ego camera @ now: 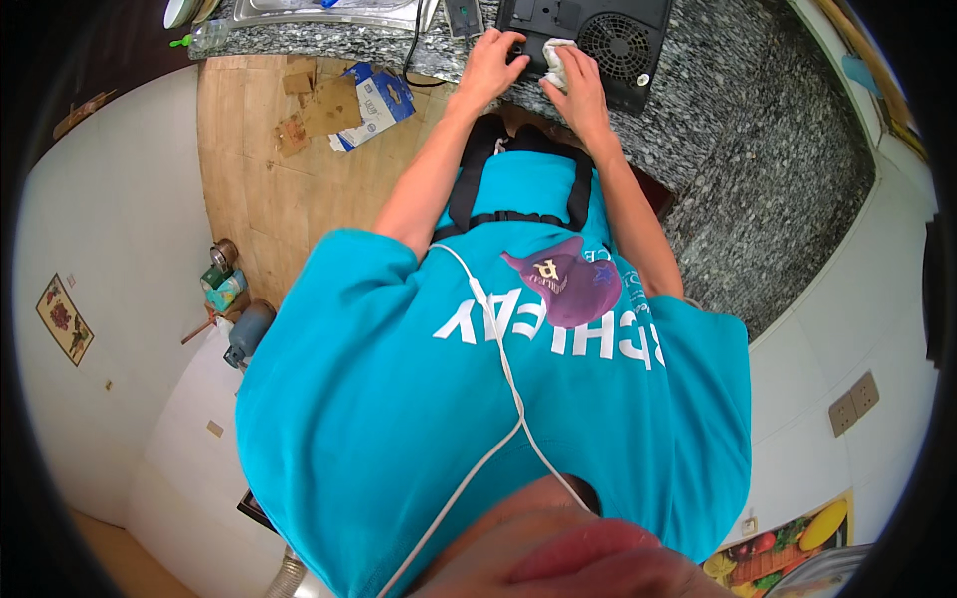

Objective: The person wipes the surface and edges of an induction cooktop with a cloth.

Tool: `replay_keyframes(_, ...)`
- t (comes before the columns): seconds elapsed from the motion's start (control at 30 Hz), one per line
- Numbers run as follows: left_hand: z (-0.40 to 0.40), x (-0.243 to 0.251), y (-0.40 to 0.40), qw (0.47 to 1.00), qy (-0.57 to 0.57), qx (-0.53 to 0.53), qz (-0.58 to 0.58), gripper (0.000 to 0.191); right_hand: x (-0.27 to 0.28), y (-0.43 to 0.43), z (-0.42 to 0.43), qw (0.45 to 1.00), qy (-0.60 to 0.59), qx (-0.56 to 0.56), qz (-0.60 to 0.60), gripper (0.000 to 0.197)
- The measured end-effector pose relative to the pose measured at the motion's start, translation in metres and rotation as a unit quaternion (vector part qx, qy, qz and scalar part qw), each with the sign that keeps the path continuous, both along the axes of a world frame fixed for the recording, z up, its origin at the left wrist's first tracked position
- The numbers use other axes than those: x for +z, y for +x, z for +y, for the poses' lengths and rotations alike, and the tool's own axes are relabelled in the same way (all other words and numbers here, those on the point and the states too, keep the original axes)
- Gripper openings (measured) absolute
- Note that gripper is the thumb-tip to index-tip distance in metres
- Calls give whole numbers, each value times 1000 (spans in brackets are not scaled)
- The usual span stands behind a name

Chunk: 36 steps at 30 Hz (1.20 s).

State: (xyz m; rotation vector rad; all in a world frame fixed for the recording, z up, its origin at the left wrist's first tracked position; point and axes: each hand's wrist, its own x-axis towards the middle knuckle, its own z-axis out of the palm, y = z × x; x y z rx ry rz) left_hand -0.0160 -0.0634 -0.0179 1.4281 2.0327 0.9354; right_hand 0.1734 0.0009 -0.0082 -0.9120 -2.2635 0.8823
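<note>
A black induction cooker [534, 52], apparently lying underside up, rests on the granite worktop before me. Its round fan grille [615, 48] faces upward on the right part. My left hand [493, 66] is at the cooker's left edge, thumb and fingers spread apart and bent over it. A crumpled white cloth [556, 61] is pressed against the cooker's underside by my right hand [582, 90], near the front edge and left of the grille. A pale round foot [643, 80] shows at the near right corner.
Speckled granite worktop [777, 179] runs along the front and right. A steel sink [262, 10], a clear bottle [209, 35] and a black power cord [413, 56] are to the left. Flattened cardboard [333, 105] and a blue-white package [377, 105] lie on the floor.
</note>
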Motion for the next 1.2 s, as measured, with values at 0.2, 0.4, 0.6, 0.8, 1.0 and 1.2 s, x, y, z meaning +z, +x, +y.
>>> replay_keyframes(0.2, 8, -3, -6, 992, 64, -80, 75, 19, -16, -2, 4, 999, 23, 32, 3, 42)
replay_keyframes(0.4, 6, -8, -20, 992, 57, -88, 63, 19, 1, -24, 9, 998, 20, 56, 11, 32)
replay_keyframes(0.6, 8, -4, -18, 993, 40, -102, 50, 21, -13, -17, 3, 998, 50, 20, -19, 33)
replay_keyframes(0.8, 7, -4, -25, 992, 53, -101, 54, 19, -5, -37, 12, 998, 40, 44, -28, 38)
replay_keyframes(1.0, 9, -6, -22, 990, 51, -111, 64, 21, -5, -6, 6, 997, 64, 25, -25, 37)
replay_keyframes(1.2, 13, -4, -27, 986, 77, -136, 62, 20, -11, -39, 4, 998, 49, 24, 4, 37)
